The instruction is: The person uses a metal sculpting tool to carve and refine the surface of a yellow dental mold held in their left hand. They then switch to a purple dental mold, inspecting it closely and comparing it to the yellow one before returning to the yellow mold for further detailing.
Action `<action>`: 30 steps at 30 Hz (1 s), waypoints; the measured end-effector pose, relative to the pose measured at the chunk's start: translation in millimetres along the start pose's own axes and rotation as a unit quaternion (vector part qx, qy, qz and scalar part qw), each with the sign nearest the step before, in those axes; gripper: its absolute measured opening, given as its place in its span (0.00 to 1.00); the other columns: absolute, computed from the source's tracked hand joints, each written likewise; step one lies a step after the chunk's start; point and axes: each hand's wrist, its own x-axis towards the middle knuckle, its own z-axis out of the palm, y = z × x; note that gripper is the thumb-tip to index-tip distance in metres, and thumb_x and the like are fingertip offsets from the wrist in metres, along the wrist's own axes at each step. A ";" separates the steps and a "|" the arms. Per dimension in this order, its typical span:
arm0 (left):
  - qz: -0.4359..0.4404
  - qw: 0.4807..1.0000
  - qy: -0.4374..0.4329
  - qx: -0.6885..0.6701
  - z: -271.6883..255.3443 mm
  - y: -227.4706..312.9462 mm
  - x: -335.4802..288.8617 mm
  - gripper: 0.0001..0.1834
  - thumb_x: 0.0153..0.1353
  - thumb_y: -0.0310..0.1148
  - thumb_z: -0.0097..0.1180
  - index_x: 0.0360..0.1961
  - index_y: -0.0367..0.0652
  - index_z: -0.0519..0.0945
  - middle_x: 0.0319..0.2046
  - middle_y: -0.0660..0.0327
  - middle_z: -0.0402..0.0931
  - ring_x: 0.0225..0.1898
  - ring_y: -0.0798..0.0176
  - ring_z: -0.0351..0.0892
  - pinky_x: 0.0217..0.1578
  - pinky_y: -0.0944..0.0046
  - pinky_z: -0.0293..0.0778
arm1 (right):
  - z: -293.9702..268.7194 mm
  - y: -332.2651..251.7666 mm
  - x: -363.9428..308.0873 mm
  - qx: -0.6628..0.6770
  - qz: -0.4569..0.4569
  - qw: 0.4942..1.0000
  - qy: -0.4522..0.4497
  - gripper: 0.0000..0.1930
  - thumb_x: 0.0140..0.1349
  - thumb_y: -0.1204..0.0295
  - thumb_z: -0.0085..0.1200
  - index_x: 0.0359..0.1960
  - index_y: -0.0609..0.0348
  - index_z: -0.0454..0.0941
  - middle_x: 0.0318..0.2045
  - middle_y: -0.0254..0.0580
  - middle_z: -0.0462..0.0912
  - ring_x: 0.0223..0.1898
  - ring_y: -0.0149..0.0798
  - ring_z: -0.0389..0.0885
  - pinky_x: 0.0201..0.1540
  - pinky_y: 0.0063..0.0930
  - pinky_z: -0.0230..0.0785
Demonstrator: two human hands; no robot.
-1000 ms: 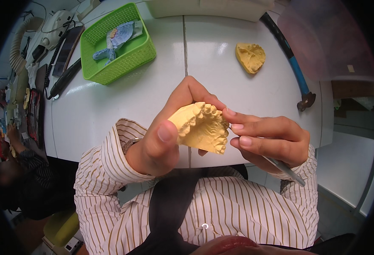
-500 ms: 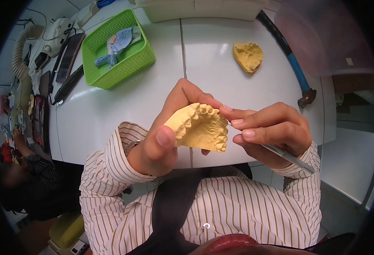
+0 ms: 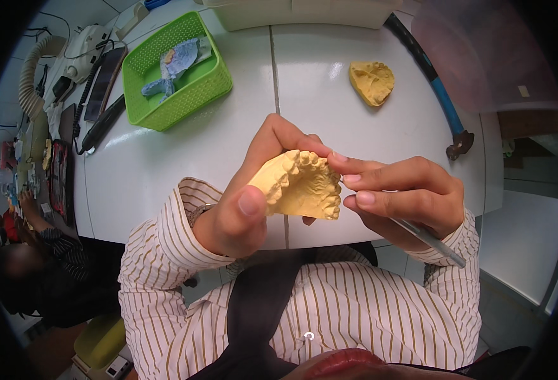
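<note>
Head view shows little change from the earlier frames: the yellow plaster dental cast with a row of moulded teeth (image 3: 301, 185) stays raised above the white tabletop (image 3: 228, 145), only turned slightly so the teeth arch faces more to the right. The left hand (image 3: 247, 190) grasps the cast from its left side, thumb pressed on the near edge and fingers wrapped behind. The right hand (image 3: 405, 193) touches the cast's right edge with its fingertips while pinching a thin grey metal tool (image 3: 428, 237) that slants down toward the striped sleeve. Well apart on the table lie a second yellow plaster cast (image 3: 372, 81), a green plastic basket (image 3: 212, 76) and a blue-handled hammer (image 3: 440, 101).
</note>
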 end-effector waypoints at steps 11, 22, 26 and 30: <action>-0.022 1.000 0.009 0.016 -0.2 1.0 1.6 0.42 0.52 0.70 0.39 0.47 0.39 0.61 0.44 0.52 0.69 0.39 0.61 0.75 0.32 0.65 0.76 | 0.0 -2.6 4.3 -0.014 0.019 0.999 0.036 0.10 0.48 0.89 0.60 0.33 0.69 0.80 0.37 0.52 0.79 0.43 0.44 0.82 0.53 0.34 0.76; -0.021 0.999 0.009 0.021 0.2 3.3 0.9 0.44 0.52 0.73 0.39 0.47 0.38 0.60 0.46 0.51 0.70 0.39 0.62 0.75 0.33 0.65 0.76 | 0.9 -2.4 5.7 -0.017 0.001 0.999 0.034 0.13 0.49 0.90 0.59 0.35 0.63 0.75 0.34 0.47 0.77 0.42 0.46 0.83 0.51 0.43 0.77; -0.022 1.000 -0.003 0.017 -1.3 2.8 0.8 0.44 0.52 0.73 0.39 0.47 0.38 0.60 0.46 0.50 0.69 0.39 0.62 0.75 0.34 0.65 0.77 | 1.1 -0.5 -0.2 0.031 0.011 0.999 0.034 0.11 0.49 0.89 0.59 0.36 0.70 0.79 0.39 0.53 0.78 0.47 0.49 0.80 0.56 0.37 0.73; -0.021 1.000 0.000 0.014 0.0 3.1 0.1 0.44 0.52 0.73 0.39 0.47 0.37 0.60 0.46 0.49 0.69 0.39 0.61 0.75 0.35 0.65 0.77 | -0.2 -0.5 -2.0 0.040 0.009 0.999 0.022 0.12 0.50 0.89 0.58 0.38 0.70 0.79 0.41 0.54 0.77 0.49 0.50 0.79 0.57 0.38 0.71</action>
